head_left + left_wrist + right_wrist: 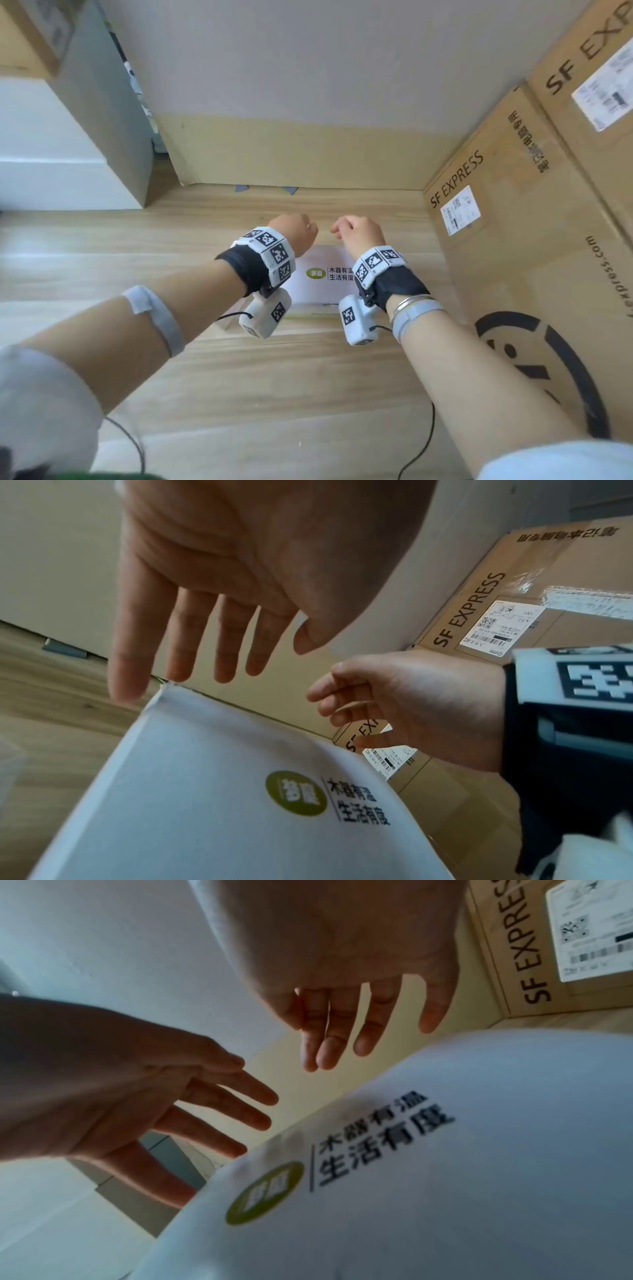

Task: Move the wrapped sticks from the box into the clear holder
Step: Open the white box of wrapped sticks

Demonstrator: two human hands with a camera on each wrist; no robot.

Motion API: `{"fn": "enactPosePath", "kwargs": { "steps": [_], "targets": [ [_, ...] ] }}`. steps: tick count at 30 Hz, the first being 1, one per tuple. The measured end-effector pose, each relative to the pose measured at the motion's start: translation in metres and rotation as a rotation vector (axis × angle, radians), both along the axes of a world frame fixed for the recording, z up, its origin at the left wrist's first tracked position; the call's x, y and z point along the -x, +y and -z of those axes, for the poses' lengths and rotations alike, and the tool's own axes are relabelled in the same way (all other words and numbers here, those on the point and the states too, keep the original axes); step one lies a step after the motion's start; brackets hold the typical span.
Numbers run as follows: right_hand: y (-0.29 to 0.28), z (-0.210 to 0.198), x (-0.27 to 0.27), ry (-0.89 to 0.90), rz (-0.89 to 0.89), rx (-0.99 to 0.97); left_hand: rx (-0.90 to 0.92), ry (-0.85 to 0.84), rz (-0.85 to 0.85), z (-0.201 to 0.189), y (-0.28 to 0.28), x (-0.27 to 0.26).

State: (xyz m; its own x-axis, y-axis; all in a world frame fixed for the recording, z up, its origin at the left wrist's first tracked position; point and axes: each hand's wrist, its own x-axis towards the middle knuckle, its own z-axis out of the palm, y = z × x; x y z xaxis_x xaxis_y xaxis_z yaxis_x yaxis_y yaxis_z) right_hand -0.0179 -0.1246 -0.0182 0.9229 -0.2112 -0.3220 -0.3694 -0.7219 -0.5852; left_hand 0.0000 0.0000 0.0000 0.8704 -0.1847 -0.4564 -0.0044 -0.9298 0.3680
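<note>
A white box [315, 286] with a green round logo and black print lies closed on the wooden table [137, 246]. No wrapped sticks show. My left hand [294, 233] hovers over the box's far left edge. In the left wrist view its fingers [192, 647] hang straight above the box [205, 777] and hold nothing. My right hand [356, 229] hovers over the far right edge, and its fingers [342, 1031] hang relaxed over the box [445, 1177], also with nothing in them. A pale translucent shape [228, 325], perhaps the clear holder, sits by the box's near left corner, mostly hidden by my wrist camera.
Large brown SF Express cartons [513, 205] wall off the right side. A white cabinet [51, 154] stands at the left. A cardboard panel [291, 154] leans against the back wall. Black cables [421, 445] trail near the front edge.
</note>
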Motion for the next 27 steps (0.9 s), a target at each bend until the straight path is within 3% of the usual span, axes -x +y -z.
{"fn": "enactPosePath", "kwargs": {
  "steps": [4, 13, 18, 27],
  "targets": [
    [-0.009, 0.006, 0.007, -0.03, 0.109, -0.048, -0.011, 0.054, 0.021, 0.01, 0.003, 0.001],
    [-0.011, 0.012, 0.003, -0.098, 0.145, -0.07, 0.056, 0.058, 0.102, 0.023, 0.005, -0.002],
    [-0.018, 0.015, 0.0, -0.054, 0.09, -0.051, 0.097, 0.052, 0.305, 0.025, 0.017, -0.005],
    [-0.022, 0.025, 0.002, -0.064, 0.077, -0.043, -0.165, 0.028, 0.534, 0.029, 0.017, 0.012]
  ]
}}
